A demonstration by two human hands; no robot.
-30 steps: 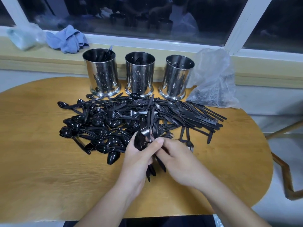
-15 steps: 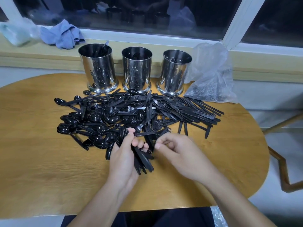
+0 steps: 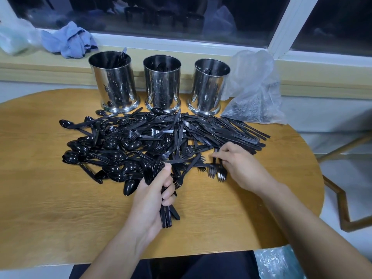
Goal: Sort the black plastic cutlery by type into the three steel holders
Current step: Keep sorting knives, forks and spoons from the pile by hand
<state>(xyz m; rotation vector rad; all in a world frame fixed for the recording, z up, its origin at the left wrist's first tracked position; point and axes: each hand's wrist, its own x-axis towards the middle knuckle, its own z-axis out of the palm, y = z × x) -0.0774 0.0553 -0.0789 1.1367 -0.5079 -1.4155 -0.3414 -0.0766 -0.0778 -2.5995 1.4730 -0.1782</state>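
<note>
- Your left hand [image 3: 150, 200] is clenched round a bundle of forks [image 3: 161, 178] near the table's [image 3: 50, 208] front edge; the tines fan out above your thumb and the handles stick out below your curled fingers [image 3: 168, 193].
- Your right hand [image 3: 239, 168] rests on the right fringe of the cutlery pile [image 3: 153, 141], fingers bent and pinching the handles of two loose forks [image 3: 218, 172] whose tines point toward the front edge.
- The pile spreads across the middle of the table: spoons [image 3: 84, 150] crowd its left side, forks tangle in the centre, and knives [image 3: 227, 133] lie roughly parallel toward the right edge.
- Three steel holders stand in a row along the back edge, just behind the pile: the left holder [image 3: 114, 85] with a piece of cutlery showing above its rim, the middle holder [image 3: 162, 85] and the right holder [image 3: 208, 87], each with dark pieces inside that you cannot tell apart.
- A crumpled clear plastic bag [image 3: 255, 91] sits at the back right, beside the right holder.
- A blue cloth [image 3: 70, 42] lies on the window sill [image 3: 322, 77] behind the table.
</note>
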